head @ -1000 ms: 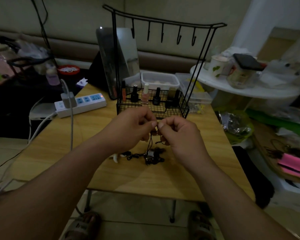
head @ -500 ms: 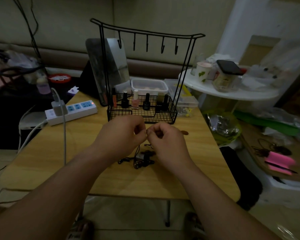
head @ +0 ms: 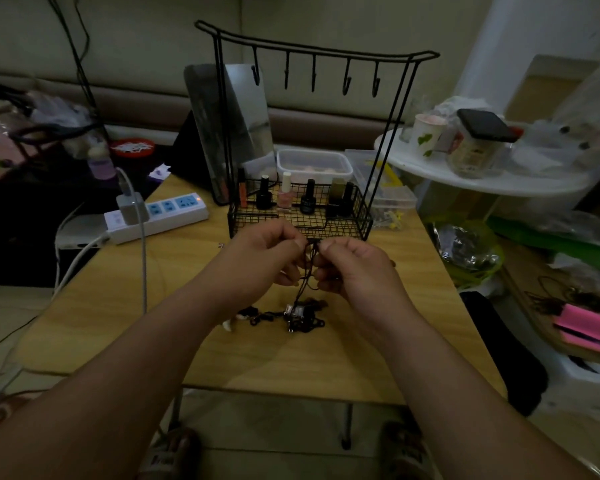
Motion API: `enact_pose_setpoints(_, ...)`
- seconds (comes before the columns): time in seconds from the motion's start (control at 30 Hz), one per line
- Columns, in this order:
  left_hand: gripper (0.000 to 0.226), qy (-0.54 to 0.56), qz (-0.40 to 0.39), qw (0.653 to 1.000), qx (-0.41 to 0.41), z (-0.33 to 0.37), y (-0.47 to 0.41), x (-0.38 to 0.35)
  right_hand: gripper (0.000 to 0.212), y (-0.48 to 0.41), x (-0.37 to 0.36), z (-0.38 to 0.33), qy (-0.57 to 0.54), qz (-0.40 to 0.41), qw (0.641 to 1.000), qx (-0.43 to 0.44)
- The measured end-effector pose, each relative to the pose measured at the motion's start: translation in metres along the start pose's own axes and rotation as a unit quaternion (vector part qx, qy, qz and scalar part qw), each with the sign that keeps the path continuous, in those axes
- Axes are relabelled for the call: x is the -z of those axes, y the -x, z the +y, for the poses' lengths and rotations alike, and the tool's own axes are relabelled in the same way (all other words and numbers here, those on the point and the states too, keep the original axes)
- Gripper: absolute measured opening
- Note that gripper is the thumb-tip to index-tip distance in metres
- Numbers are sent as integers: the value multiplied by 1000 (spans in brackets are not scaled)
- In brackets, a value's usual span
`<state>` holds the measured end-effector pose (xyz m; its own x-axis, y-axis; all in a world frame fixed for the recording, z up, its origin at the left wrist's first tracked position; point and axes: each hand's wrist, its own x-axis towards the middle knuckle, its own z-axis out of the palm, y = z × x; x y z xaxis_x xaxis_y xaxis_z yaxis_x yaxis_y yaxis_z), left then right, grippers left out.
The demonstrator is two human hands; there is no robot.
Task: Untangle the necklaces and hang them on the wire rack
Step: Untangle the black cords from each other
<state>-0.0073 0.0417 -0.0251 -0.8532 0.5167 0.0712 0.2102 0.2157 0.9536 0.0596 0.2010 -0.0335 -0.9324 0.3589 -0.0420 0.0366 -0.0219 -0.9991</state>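
While my left hand (head: 267, 258) and right hand (head: 354, 268) each pinch the black cord (head: 308, 271) in a tight grip, the necklaces (head: 298, 315) dangle straight below onto the counter (head: 326, 358); wire rack (head: 309, 223) hooks beyond, above.

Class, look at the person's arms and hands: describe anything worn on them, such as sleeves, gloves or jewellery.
The left forearm and right forearm are bare to the frame edge, no sleeves in view. The left hand and right hand wear no gloves; no watch, bracelet or ring shows.
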Motion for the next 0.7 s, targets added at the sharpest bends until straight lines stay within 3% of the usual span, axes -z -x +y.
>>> enact_pose_setpoints(0.33,8,-54,-74,996,-23,-4,0,9,10,10,7,-1,123,-16,990,64)
enact_pose_setpoints(0.7,18,185,-37,981,49,-1,-8,13,15,2,7,-5,102,3,994,27)
